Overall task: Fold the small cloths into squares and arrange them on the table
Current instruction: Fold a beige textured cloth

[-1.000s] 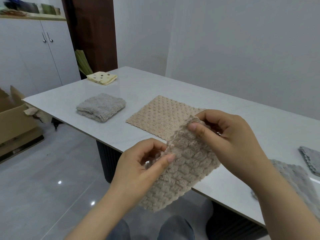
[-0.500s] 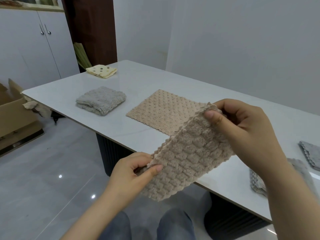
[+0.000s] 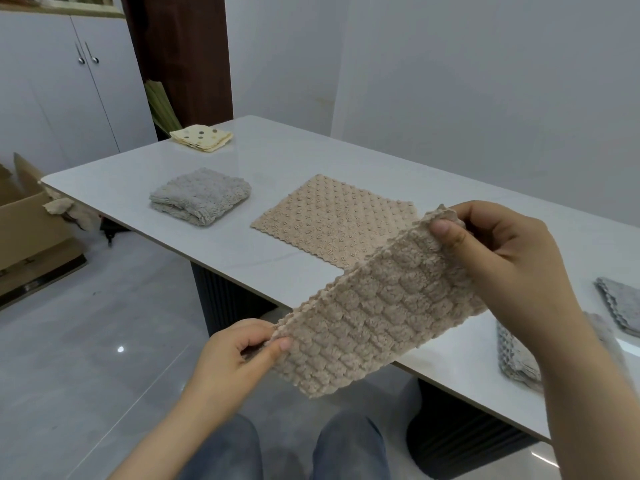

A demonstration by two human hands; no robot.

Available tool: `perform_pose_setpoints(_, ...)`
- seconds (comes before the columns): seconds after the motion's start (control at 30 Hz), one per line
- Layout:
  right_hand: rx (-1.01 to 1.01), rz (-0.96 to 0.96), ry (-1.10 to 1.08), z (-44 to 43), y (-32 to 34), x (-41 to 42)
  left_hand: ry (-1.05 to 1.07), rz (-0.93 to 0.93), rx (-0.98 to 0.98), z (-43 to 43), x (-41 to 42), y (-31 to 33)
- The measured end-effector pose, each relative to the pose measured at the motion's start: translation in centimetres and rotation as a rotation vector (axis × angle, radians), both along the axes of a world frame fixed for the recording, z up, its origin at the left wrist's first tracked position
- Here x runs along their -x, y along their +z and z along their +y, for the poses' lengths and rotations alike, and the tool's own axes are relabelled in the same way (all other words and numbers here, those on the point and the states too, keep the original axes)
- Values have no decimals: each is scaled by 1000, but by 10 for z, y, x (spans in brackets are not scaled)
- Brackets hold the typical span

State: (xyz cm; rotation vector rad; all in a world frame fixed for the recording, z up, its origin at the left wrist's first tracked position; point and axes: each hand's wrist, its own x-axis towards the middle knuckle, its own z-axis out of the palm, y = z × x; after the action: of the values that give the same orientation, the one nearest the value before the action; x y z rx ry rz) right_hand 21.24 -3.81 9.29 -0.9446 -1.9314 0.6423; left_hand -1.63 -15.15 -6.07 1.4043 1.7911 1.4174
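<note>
I hold a fluffy beige cloth [image 3: 374, 313], folded into a long strip, in the air over the table's near edge. My left hand [image 3: 232, 355] pinches its lower left corner and my right hand [image 3: 498, 258] pinches its upper right corner, so the strip is stretched between them. On the white table [image 3: 277, 157] a flat beige dotted cloth [image 3: 329, 220] lies spread out. Left of it sits a folded grey cloth [image 3: 201, 195], and at the far corner a folded yellow spotted cloth [image 3: 201, 136].
More grey cloths [image 3: 620, 306] lie at the table's right end, one [image 3: 516, 358] partly hidden by my right forearm. A cardboard box [image 3: 31, 230] stands on the floor at left, near white cabinets [image 3: 62, 84]. My knees show below the table edge.
My hands have moved apart, the right one up and to the right, the left one down. The bunched beige cloth has been pulled out into a stretched strip.
</note>
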Motion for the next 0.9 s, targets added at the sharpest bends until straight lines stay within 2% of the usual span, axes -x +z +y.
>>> perform_pose_setpoints(0.27, -4, 8, -32, 3, -7, -4, 70, -25, 32, -4, 9, -6)
perform_pose_setpoints(0.5, 0, 37, -64, 5, -13, -9, 206, -222, -10, -4, 13, 4)
perform_pose_setpoints(0.8, -21, 91, -167, 13, -32, -11, 258, -316, -127, 3, 19, 18)
perform_pose_setpoints(0.9, -28, 112, -175, 14, -38, -13, 259, -460, -152, 5, 21, 20)
